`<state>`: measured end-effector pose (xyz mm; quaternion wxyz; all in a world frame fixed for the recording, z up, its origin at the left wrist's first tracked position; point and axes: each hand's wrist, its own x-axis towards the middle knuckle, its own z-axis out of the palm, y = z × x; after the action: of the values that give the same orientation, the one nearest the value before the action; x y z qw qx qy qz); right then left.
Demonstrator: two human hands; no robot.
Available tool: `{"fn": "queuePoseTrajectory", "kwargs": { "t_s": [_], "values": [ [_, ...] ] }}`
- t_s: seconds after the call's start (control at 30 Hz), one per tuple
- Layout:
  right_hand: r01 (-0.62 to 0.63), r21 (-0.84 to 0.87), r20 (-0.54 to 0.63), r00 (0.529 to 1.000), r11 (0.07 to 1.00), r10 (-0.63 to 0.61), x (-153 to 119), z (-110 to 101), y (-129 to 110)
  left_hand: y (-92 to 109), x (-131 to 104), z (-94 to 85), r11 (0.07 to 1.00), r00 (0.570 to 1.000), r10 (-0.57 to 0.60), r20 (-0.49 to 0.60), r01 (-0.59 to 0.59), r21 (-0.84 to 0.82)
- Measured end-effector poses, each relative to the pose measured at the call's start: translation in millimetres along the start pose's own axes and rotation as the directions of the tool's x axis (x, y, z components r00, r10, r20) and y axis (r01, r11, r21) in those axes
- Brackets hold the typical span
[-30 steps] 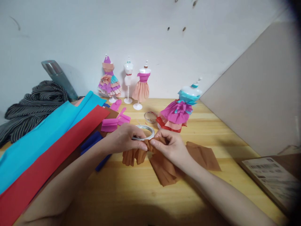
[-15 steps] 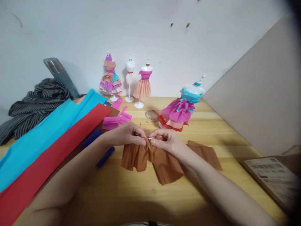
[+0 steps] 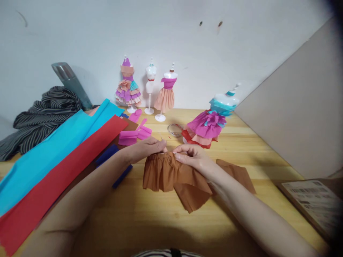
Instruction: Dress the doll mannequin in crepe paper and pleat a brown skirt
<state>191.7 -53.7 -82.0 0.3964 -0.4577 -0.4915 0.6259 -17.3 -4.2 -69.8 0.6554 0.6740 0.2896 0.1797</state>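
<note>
Between my hands hangs a strip of brown crepe paper (image 3: 160, 175), gathered into pleats on its left part and flatter to the right. A thin pale line, like a wire or narrow strip, runs along its upper edge; its kind is unclear. My left hand (image 3: 146, 147) is closed at that edge above the pleats, thumb lifted against the fingers, fingertips partly hidden. Thumb and forefinger of my right hand (image 3: 194, 154) pinch the paper at the same edge, a little to the right. The loose end droops below and extends behind my right wrist.
Dressed mini mannequins (image 3: 164, 94) stand by the wall, and a turquoise-and-magenta one (image 3: 207, 123) leans at right. A wire ring (image 3: 175, 130) lies nearby. Blue crepe sheets (image 3: 61, 146), a red one (image 3: 69, 171) and magenta scraps (image 3: 128, 137) cover the left. A cardboard parcel (image 3: 308, 203) sits right.
My left hand has slid left and slightly up along the paper's top edge, its thumb now raised. The pleats look more evenly spread. The view has shifted slightly.
</note>
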Motion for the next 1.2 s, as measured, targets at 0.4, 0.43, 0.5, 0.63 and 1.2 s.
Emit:
{"fn": "queuePoseTrajectory", "kwargs": {
  "t_s": [0.4, 0.43, 0.5, 0.63, 1.2],
  "values": [
    [0.235, -0.486, 0.024, 0.966, 0.842, -0.256, -18, 3, -22, 3, 0, -8.1, 0.986, 0.993, 0.101, 0.063, -0.108, 0.123],
    [0.274, -0.543, 0.024, 0.95, 0.794, -0.311, -20, 4, -21, 4, -1, -7.8, 0.975, 0.99, 0.125, 0.06, -0.134, 0.177],
    [0.335, -0.613, 0.04, 0.918, 0.716, -0.395, -23, 6, -20, 8, -3, -5.7, 0.942, 0.983, 0.177, 0.05, -0.184, 0.282],
    [0.319, -0.663, 0.066, 0.926, 0.677, -0.372, -28, 7, -22, 19, -8, 2.6, 0.807, 0.946, 0.323, 0.031, -0.293, 0.512],
    [0.333, -0.591, -0.058, 0.891, 0.734, -0.451, -21, 7, -22, 25, -10, 1.4, 0.588, 0.839, 0.545, 0.006, -0.387, 0.711]
  ]
}}
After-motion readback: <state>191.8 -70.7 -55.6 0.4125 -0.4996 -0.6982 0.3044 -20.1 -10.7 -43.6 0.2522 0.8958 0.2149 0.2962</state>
